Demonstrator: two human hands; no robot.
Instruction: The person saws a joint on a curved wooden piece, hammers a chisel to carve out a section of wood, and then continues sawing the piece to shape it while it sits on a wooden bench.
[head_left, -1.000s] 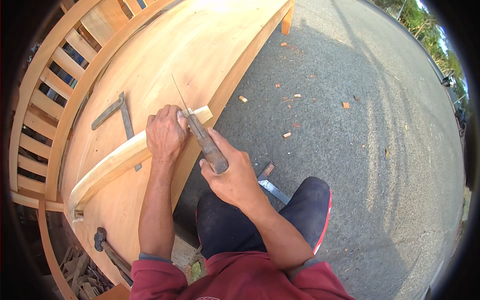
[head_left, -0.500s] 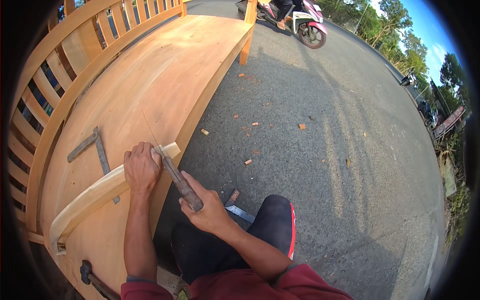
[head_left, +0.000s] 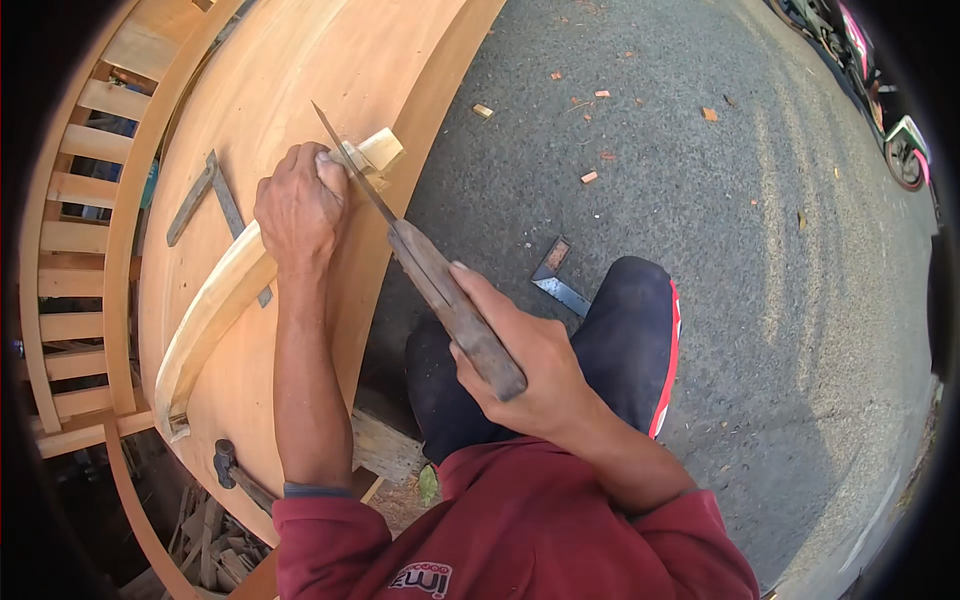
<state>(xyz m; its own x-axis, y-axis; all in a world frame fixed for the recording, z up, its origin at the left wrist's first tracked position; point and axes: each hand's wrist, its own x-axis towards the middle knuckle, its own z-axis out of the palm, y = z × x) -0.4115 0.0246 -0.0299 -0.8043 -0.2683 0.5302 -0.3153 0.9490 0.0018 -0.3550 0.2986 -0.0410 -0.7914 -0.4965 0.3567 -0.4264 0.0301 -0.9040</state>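
My left hand (head_left: 303,210) grips a pale curved wooden piece (head_left: 207,315) lying on a broad wooden bench seat (head_left: 340,60), its fingers curled over the piece near the far end. My right hand (head_left: 525,360) holds the dark wooden handle of a handsaw (head_left: 445,300). The thin blade crosses the curved piece just right of my left thumb, with pale sawdust beside it. A metal angle tool (head_left: 190,203) lies left of my left hand, partly under the curved piece. A hammer (head_left: 226,462) rests on the seat near my left forearm.
The slatted bench back (head_left: 75,237) runs along the left. On the asphalt right of the seat are a metal square (head_left: 562,292) and small wood chips (head_left: 589,177). Scrap wood (head_left: 210,540) lies at the lower left. A pink motorcycle (head_left: 905,160) shows at the upper right edge.
My right hand and saw have drawn back toward my body, exposing more blade. My left hand stays gripping the piece. The view has swung, moving the motorcycle from top centre to the right edge.
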